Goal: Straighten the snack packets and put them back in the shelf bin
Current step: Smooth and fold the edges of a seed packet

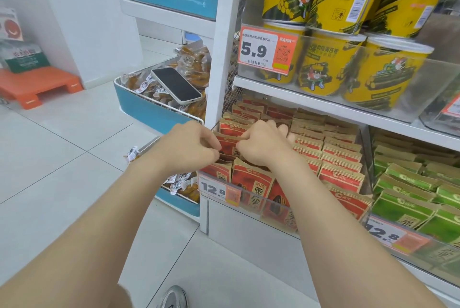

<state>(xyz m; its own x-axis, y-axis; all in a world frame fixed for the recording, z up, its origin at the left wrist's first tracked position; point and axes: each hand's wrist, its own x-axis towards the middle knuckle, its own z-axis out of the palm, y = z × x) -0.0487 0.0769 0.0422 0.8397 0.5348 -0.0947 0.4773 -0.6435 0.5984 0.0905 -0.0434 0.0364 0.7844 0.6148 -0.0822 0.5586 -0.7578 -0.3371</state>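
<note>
We're in the bin [249, 218], nine o'clock column. Left hand [189, 146] and right hand [266, 143] both have fingers pinched on one red packet [227, 144]. We'd best level its top edge, then slide it straight down.

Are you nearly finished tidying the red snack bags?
About midway, it seems. Done: the right-hand rows of red packets stand neatly in the clear bin. In hand: the left hand and right hand pinch one red packet in the left row. Left: the front packets there lean unevenly.
</note>
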